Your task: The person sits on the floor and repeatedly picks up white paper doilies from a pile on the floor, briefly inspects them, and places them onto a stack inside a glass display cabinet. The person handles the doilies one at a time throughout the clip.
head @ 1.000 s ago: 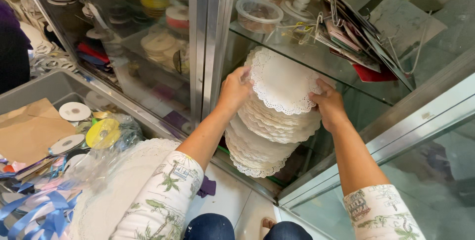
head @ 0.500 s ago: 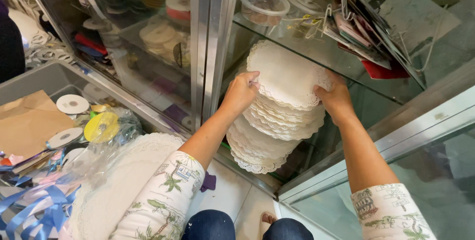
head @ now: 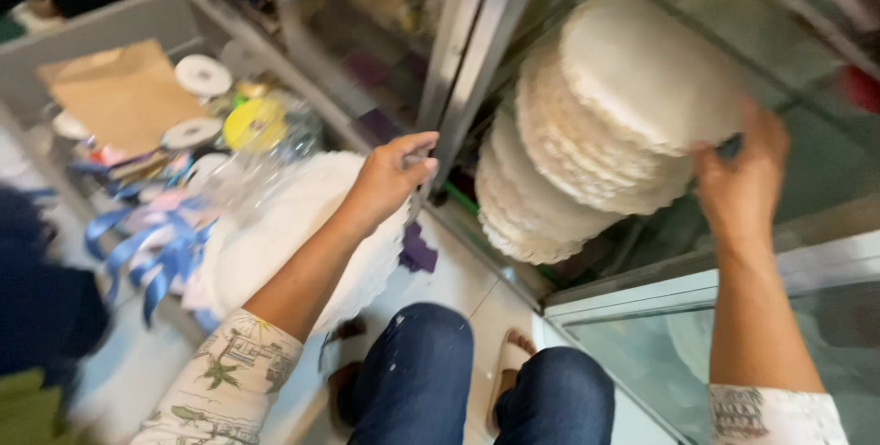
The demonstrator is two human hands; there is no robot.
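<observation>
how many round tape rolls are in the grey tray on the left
3, maybe more under the clutter. A white roll lies beside the brown envelope, another white roll sits below it, and a yellow roll lies right of both.

Stacked doilies (head: 605,133): matt, lacy white paper; cabinet frame (head: 463,51): brushed, dull metal; far-left envelope (head: 124,92): matt brown paper; near-left ribbons (head: 151,243): glossy blue.

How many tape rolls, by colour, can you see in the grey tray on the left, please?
White rolls: 2, one near the brown paper, one lower down
Yellow roll: 1
Total: 3
</observation>
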